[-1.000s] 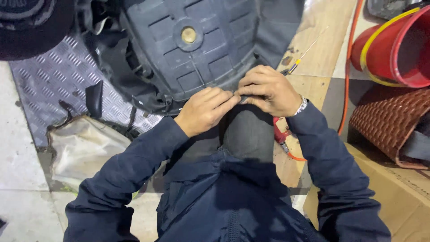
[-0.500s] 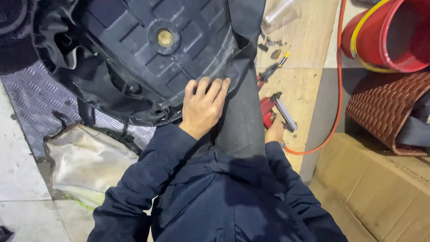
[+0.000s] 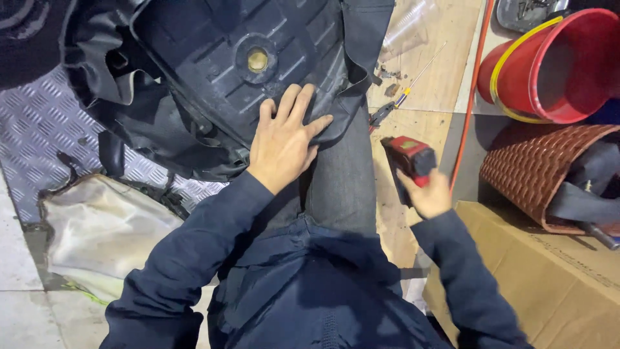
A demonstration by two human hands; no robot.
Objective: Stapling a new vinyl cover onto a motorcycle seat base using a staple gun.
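Two bare hands work around one big landmark, a dark grey ribbed plastic panel with a round brass-coloured fitting [image 3: 257,60] near its middle, draped in black fabric and resting over the person's knee in grey trousers [image 3: 339,178]. Below and to the left of the panel, a sheet of silver diamond-pattern metal plate [image 3: 39,123] covers the floor, and a dirty cream-coloured cloth bag [image 3: 97,229] lies on it nearer the person. Right of the panel, well apart from it, stands a red plastic bucket with a yellow rim [image 3: 555,64], with a brown woven basket [image 3: 536,168] lying just below the bucket and a brown cardboard box [image 3: 549,271] nearer still. Between the panel and the bucket a thin orange cable [image 3: 470,97] runs down across the pale plywood boards [image 3: 445,58]. The left hand [image 3: 281,139] lies flat and unclenched on the panel's lower right edge, fingers spread, grasping nothing. The right hand [image 3: 427,194], off the panel's lower right corner beside the knee, is wrapped around a small red and black hand tool [image 3: 407,158], held above the plywood. Just right of the panel's edge lies a slim screwdriver with a yellow and blue handle [image 3: 413,81].
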